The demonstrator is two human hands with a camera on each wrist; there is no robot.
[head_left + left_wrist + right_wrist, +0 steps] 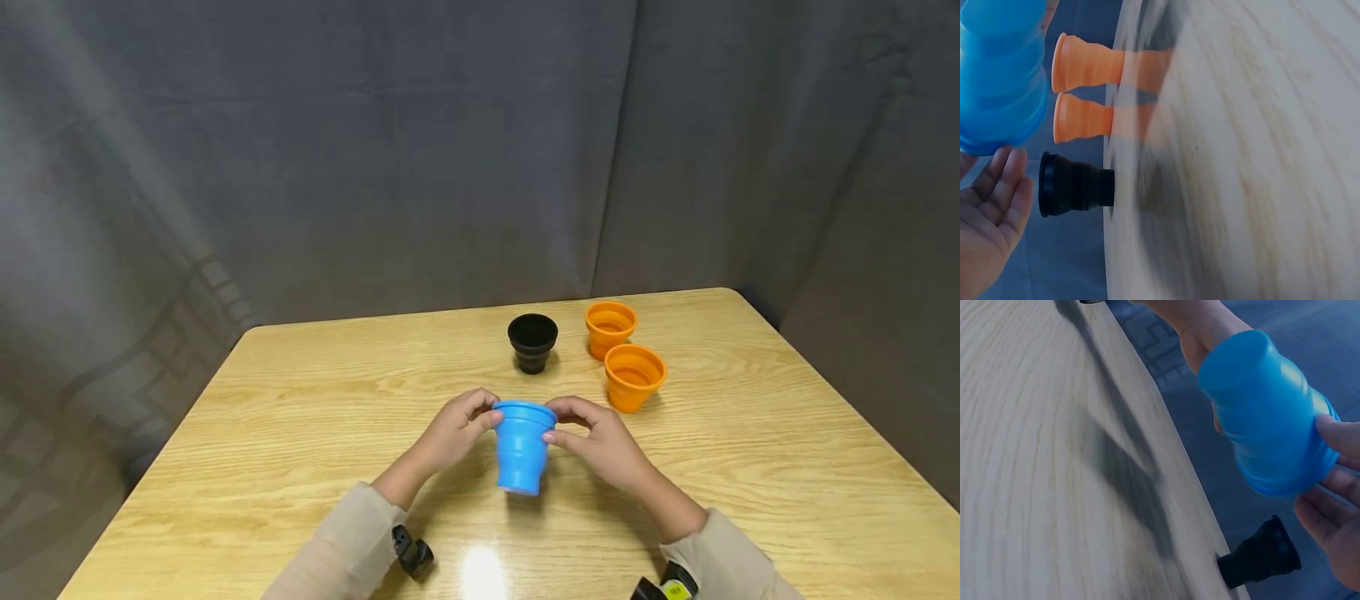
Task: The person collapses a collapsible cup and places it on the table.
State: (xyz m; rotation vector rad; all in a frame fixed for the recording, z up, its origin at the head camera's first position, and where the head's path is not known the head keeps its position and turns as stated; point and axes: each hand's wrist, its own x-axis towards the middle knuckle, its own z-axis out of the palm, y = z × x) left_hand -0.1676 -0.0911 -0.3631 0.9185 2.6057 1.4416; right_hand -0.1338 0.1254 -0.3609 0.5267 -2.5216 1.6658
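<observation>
A blue collapsible cup [521, 450], stretched to its full height, is held upright above the wooden table between both hands. My left hand [456, 432] pinches the rim on the left, thumb on the near side and fingers behind. On the right, my right hand [600, 437] pinches the same rim with thumb in front and fingers at the back. The right wrist view shows the stepped wall and base of the blue cup [1272, 419], with a shadow on the table below it.
Beyond the hands stands a black collapsible cup [532, 343]. Right of it are two orange collapsible cups, one farther back [602, 340] and one nearer [628, 395]. Grey curtains [420, 167] hang behind the wooden table [315, 392].
</observation>
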